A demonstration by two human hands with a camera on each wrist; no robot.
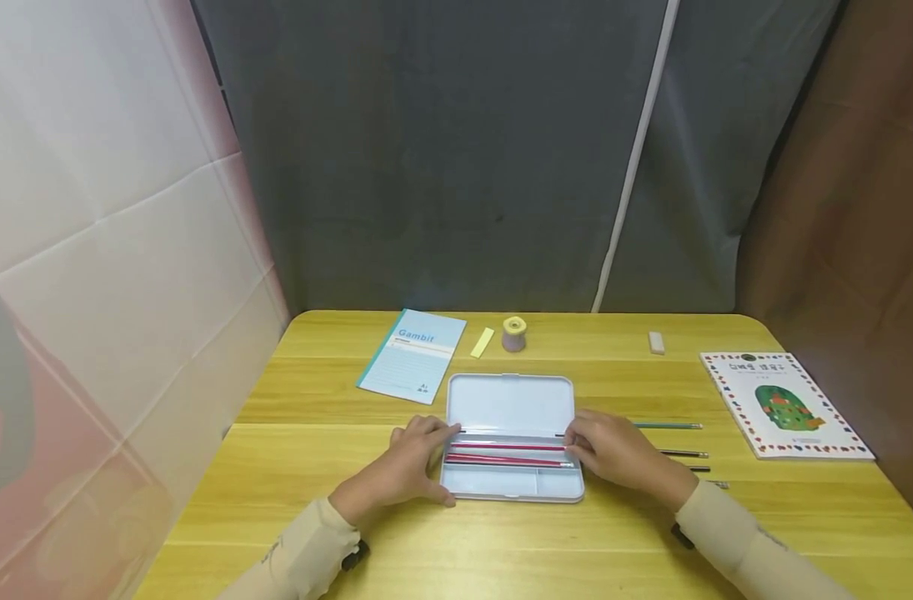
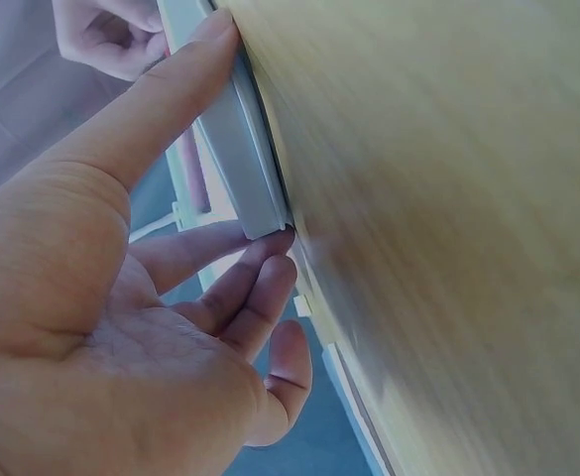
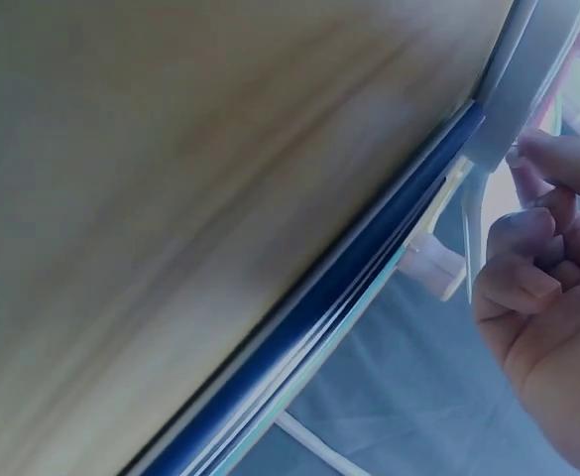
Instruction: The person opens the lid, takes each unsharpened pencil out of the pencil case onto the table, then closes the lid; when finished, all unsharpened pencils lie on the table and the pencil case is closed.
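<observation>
A white pencil case (image 1: 510,405) lies on the table with its lid laid back. Inside it are several red pencils (image 1: 494,459), lying lengthwise. My left hand (image 1: 407,462) holds the case by its left end, the thumb at the near corner and the fingers toward the hinge. In the left wrist view the thumb and fingers of that hand (image 2: 151,288) span the end of the case (image 2: 245,164). At the case's right end, my right hand (image 1: 609,446) pinches the end of a red pencil, its fingertips partly hiding it. Curled fingers of that hand (image 3: 557,268) show in the right wrist view.
Several pencils (image 1: 677,426) stick out from behind the right hand. Behind the case are a notebook (image 1: 414,354), a yellow strip (image 1: 482,342) and a yellow-and-purple spool-like object (image 1: 514,335). A white eraser (image 1: 656,342) and a book (image 1: 786,406) lie at the right.
</observation>
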